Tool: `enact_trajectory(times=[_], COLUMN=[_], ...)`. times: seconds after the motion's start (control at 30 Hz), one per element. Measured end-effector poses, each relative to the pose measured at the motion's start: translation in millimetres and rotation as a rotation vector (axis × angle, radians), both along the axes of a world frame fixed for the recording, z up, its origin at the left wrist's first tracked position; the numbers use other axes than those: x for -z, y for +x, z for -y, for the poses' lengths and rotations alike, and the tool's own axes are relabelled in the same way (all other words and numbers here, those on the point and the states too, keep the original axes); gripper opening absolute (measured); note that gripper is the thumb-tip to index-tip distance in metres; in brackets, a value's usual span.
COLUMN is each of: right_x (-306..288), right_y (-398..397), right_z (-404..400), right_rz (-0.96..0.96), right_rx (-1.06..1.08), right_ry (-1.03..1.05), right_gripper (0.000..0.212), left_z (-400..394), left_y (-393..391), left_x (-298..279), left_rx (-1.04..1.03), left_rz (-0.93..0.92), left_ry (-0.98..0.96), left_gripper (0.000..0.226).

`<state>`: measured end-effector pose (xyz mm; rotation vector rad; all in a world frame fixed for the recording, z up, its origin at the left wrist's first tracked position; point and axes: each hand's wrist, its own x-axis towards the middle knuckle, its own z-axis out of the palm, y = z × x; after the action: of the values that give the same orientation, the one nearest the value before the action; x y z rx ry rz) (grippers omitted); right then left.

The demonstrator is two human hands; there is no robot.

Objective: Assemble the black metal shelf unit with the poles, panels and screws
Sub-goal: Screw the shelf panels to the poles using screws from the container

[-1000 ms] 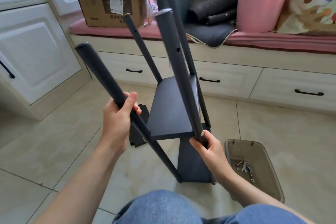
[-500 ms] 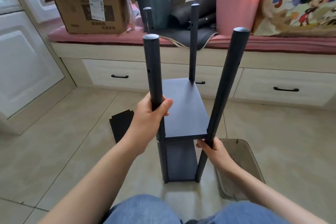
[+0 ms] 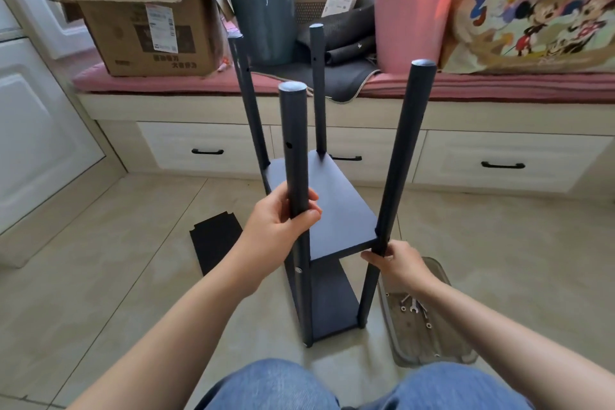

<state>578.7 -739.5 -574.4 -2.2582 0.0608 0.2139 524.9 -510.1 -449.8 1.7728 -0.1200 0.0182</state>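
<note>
The black shelf unit point(image 3: 332, 206) stands upright on the tiled floor in front of my knees, with two panels fixed between its poles. My left hand point(image 3: 283, 220) grips the near left pole point(image 3: 294, 150) just above the upper panel. My right hand point(image 3: 396, 260) holds the near right pole point(image 3: 406, 156) at the level of that panel's corner. Two far poles point(image 3: 316, 90) rise behind. A loose black panel point(image 3: 216, 241) lies flat on the floor to the left. A clear tray point(image 3: 422, 313) with screws and a small wrench point(image 3: 413, 304) sits at the right.
A low bench with drawers point(image 3: 206, 150) runs across the back, topped by a pink cushion. On it stand a cardboard box point(image 3: 139, 23), a grey bin point(image 3: 263, 17), a pink bin point(image 3: 412, 17) and a printed bag point(image 3: 539, 10). White cabinet doors point(image 3: 36, 130) line the left.
The shelf unit went from tilted to the left to standing upright on the floor. My left hand slid to a higher spot on the near left pole; my right hand stayed low on the near right pole.
</note>
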Motion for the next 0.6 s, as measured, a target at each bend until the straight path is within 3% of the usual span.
enact_trajectory(times=[0.27,0.47,0.6], right_x=[-56.1,-136.8,-180.3], right_y=[-18.9,-49.2,-68.2], right_z=[31.1,26.2,5.6], right_rz=[0.038,0.303,0.379], right_rx=[0.120,0.116,-0.045], right_ry=[-0.104,0.127,0.310], right_gripper=[0.024,0.017,0.026], left_z=[18.2,50.2,74.9], left_y=[6.8,2.8,5.1], left_x=[-9.4,-18.4,-23.2], left_rx=[0.112,0.051,0.034], left_rz=[0.038,0.081,0.163], left_ry=[0.211,0.387,0.664], left_gripper=[0.019,0.035,0.021])
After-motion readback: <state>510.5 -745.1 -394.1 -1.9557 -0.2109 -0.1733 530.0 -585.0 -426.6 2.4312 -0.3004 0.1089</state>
